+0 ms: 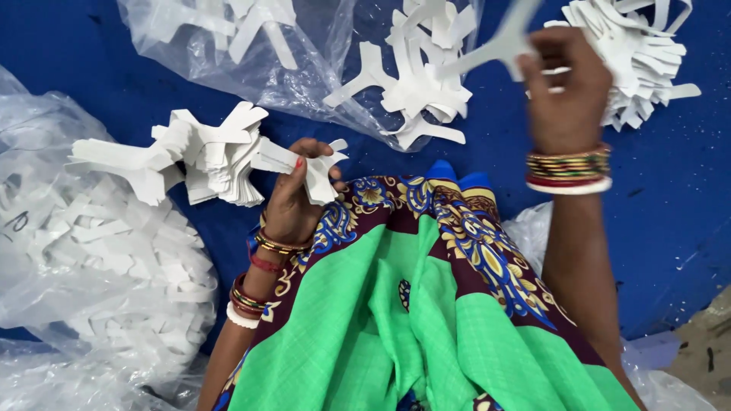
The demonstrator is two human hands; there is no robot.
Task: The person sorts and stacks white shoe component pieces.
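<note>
Here your left hand [293, 202] clamps the stack of white cutouts [202, 156] edge-up so they stay aligned, while your right hand [563, 87] pinches a single cutout [487, 49] clear of the heap [636, 57].

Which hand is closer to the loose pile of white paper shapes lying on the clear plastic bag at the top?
Right. The right hand is raised just beside that pile of paper shapes, holding one shape. The left hand is lower down, gripping a stack of shapes.

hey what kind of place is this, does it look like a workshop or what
Probably an informal floor workspace for hand-sorting die-cut pieces: a blue floor sheet, clear plastic bags of white cutouts, and the left hand gripping a stack of white cutouts.
</note>
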